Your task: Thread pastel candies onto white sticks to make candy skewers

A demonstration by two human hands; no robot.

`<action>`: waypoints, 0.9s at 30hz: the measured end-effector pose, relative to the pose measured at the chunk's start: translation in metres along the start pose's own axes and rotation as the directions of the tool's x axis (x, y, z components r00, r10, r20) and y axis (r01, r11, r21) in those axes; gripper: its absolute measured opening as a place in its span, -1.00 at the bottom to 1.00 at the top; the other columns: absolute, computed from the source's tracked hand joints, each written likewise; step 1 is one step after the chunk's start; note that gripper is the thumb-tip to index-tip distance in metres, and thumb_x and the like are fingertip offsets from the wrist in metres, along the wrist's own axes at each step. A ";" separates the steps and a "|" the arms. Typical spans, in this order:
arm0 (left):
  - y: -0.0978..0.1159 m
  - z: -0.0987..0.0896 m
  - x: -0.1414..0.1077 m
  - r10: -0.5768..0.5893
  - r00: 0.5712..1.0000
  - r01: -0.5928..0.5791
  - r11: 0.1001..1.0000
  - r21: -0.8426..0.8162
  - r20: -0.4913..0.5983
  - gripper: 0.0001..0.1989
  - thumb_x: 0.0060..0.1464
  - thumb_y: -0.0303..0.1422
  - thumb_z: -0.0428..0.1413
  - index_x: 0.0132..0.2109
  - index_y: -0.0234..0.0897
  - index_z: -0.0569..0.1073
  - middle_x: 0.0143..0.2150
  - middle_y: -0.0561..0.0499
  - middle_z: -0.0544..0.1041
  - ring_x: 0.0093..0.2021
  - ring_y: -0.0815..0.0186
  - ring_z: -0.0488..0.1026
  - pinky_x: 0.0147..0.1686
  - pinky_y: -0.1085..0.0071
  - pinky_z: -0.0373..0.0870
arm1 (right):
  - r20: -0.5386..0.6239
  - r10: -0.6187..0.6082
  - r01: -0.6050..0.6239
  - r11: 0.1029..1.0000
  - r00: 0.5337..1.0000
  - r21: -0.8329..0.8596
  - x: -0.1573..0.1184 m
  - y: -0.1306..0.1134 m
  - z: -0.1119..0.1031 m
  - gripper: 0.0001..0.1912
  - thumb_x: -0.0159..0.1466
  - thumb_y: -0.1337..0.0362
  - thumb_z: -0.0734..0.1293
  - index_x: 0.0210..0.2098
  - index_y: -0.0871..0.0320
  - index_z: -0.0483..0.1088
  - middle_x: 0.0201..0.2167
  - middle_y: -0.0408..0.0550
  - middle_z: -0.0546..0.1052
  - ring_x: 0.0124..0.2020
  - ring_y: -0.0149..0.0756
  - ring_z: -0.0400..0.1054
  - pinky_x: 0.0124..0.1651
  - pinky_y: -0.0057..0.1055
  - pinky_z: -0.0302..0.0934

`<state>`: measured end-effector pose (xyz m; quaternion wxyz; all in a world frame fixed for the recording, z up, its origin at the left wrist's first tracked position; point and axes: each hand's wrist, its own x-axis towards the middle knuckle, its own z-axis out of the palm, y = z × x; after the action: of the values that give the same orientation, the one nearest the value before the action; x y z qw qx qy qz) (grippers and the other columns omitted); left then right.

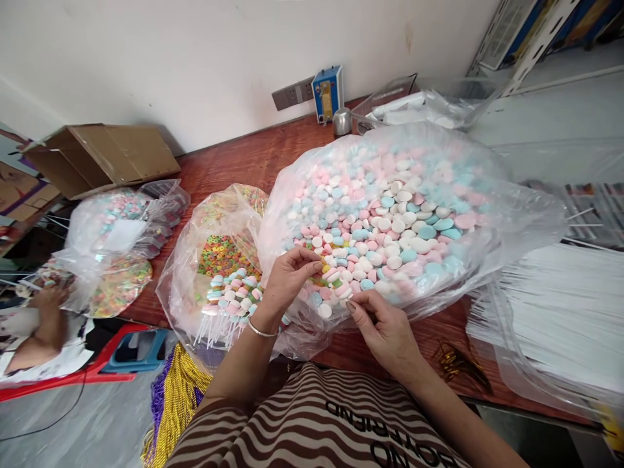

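A large clear bag [517,227] spreads open on the red-brown table, full of pink, white and blue round pieces [400,227]. At its near left edge, my left hand [287,279] is closed in a pinch; what lies between its fingertips is too small to name. My right hand [383,328], also pinched, is at the bag's near edge, a little right of my left hand, and its hold is unclear. Left of them, a second bag [182,273] holds small coloured rings [227,253]. Pink, white and blue pieces on white sticks [234,296] lie on it.
White sticks [550,312] fill a clear bag at right. Behind are a blue box [327,94], a metal cup [342,121] and a clear bin [468,110]. A cardboard box [107,156], more bags [121,286] and another person's arm [46,331] are at left.
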<state>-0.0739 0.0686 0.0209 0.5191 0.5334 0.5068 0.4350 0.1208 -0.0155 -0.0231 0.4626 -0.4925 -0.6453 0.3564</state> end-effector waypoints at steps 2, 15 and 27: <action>-0.002 0.002 0.001 -0.005 1.000 0.005 0.999 -0.038 0.002 -0.79 -0.03 -0.25 0.37 -0.31 -0.28 0.58 -0.37 0.02 0.60 -0.37 0.34 0.51 -0.30 0.39 0.48 | 0.004 -0.003 0.003 1.000 1.000 -0.006 0.000 0.000 0.000 -0.87 0.42 0.25 0.25 -0.25 0.10 0.39 -0.49 -0.20 0.49 -0.51 -0.37 0.32 -0.43 -0.47 0.19; 0.005 0.064 -0.012 -0.224 0.974 0.178 0.699 -0.693 0.024 -0.70 0.06 -0.20 0.32 -0.22 -0.22 0.38 -0.36 0.13 0.40 -0.41 0.45 0.42 -0.31 0.45 0.44 | -0.116 -0.019 0.020 1.000 0.993 0.002 0.008 -0.011 0.012 -0.87 0.43 0.26 0.25 -0.19 0.10 0.43 -0.36 -0.10 0.60 -0.39 -0.31 0.47 -0.29 -0.42 0.32; 0.008 0.095 -0.015 -0.203 0.970 0.062 0.738 -0.672 -0.134 -0.83 0.22 -0.22 0.12 -0.23 -0.22 0.35 -0.46 0.17 0.23 -0.57 0.53 0.16 -0.51 0.57 0.24 | 0.062 -0.091 0.109 0.871 0.994 -0.479 -0.002 -0.016 0.007 -0.62 0.48 0.31 0.04 0.10 0.28 0.38 -0.32 0.12 0.68 -0.55 -0.18 0.52 -0.52 -0.38 0.21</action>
<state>0.0194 0.0434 0.0217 0.6510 0.2308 0.4054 0.5989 0.1095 -0.0216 -0.0115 0.3311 -0.5512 -0.7469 0.1695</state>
